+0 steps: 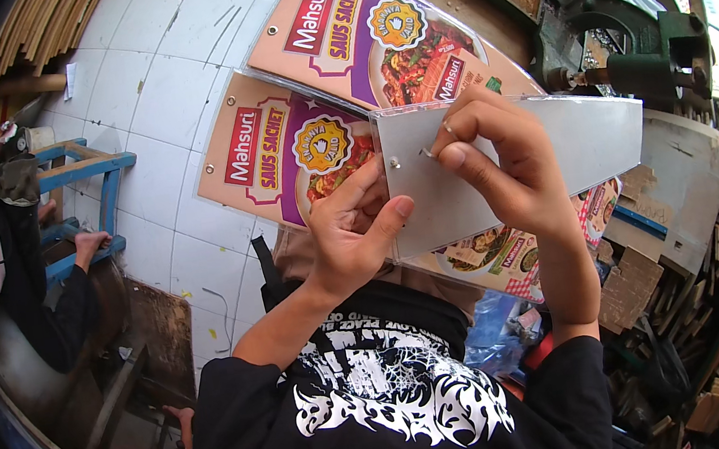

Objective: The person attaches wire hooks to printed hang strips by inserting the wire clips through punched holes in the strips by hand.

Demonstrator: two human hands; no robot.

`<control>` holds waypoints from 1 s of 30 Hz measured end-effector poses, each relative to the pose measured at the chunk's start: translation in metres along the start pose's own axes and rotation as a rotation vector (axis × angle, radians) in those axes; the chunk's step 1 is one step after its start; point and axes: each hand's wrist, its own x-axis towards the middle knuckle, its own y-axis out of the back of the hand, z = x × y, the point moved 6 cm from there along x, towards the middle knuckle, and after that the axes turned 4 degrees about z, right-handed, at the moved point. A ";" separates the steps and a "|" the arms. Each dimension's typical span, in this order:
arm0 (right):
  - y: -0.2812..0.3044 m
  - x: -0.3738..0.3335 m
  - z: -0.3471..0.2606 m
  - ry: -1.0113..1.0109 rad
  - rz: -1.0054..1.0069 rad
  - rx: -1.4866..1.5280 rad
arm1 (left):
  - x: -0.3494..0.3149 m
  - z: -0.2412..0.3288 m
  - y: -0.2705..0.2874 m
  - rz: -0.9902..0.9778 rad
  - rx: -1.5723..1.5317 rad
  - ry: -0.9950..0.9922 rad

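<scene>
My left hand grips the left edge of a grey panel with a clear plastic border. Its thumb lies on the panel's face and the fingers reach under it. Near that edge sits a small metal fitting. Over the panel, just right of the fitting, my right hand is pinched on a tiny piece, too small to name. Two colourful printed signs, an upper one and a lower one, lie partly beneath the grey panel, with metal eyelets along their left edges.
A dark green machine stands at the upper right, above heaped wood scraps. Leftward are a blue stool frame and a person's arm. White floor tiles show between. A blue plastic bag lies by my lap.
</scene>
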 end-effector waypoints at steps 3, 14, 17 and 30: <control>0.013 -0.003 0.005 0.113 0.203 -0.137 | 0.001 0.003 -0.005 -0.031 0.040 0.020; 0.032 0.003 0.015 0.266 0.457 -0.639 | -0.004 0.015 -0.010 0.119 0.358 -0.212; 0.031 0.003 0.016 0.297 0.485 -0.672 | 0.003 0.025 -0.005 0.220 0.606 -0.384; 0.025 0.008 0.043 0.358 0.541 -0.693 | 0.022 0.051 -0.024 0.245 1.361 -0.632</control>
